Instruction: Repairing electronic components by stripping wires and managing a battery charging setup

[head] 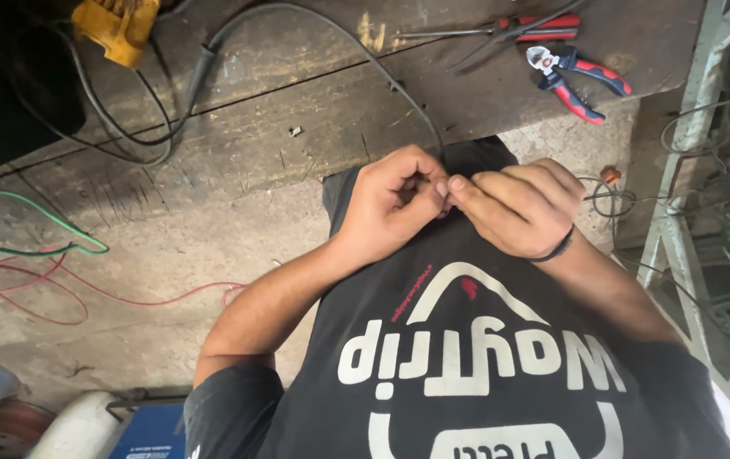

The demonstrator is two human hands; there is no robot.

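Left hand [394, 200] and right hand [518, 208] drawn together over the front edge of the bench [297, 127], fingertips meeting, both curled narrow and pinching the end of a black cable [331, 38]; what exactly sits between the fingertips too small to tell. Cable running from the hands back across the bench in a long curve toward the far left. Bench of worn, scratched dark wood, chipped pale in one spot near the back. Red-and-blue cutters [576, 78] lying at the back right, a red-handled tool [509, 30] just behind them. Yellow tool [116, 25] at the back left corner among loops of dark cord. Below the bench, dusty concrete floor [169, 255] with a green wire [33, 225] and a thin red wire [59, 293] trailing across it. Pale metal frame [679, 195] standing at the right, tangled wires behind.
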